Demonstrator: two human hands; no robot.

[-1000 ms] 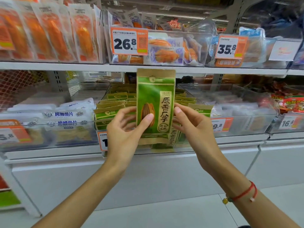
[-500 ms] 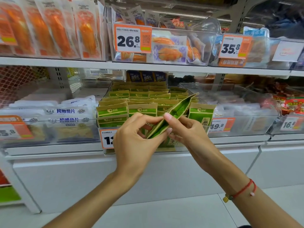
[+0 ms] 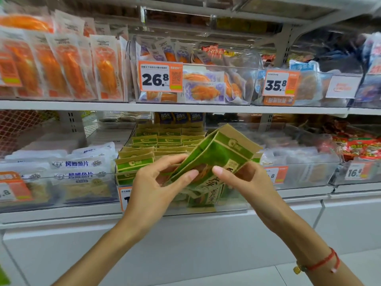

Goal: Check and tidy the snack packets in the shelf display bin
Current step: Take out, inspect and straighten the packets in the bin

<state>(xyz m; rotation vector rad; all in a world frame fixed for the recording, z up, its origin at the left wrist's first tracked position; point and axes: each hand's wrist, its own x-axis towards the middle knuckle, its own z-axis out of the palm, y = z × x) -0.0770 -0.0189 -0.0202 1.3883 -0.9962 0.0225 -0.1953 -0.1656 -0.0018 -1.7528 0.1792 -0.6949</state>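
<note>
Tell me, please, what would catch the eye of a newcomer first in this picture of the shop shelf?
First, the green and brown snack packet held tilted in mid-frame by the left hand and right hand, in front of the bin of matching packets. Next, the orange price tag reading 26.8 on the shelf above. At upper left stands a row of orange packets.

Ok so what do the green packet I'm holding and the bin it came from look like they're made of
The packet looks like matte brown kraft paper printed green: dull surface, soft creases as it bends. Any inner lining can't be seen. The bin looks like clear rigid plastic, probably acrylic: the packets show straight through its glossy front wall.
</note>
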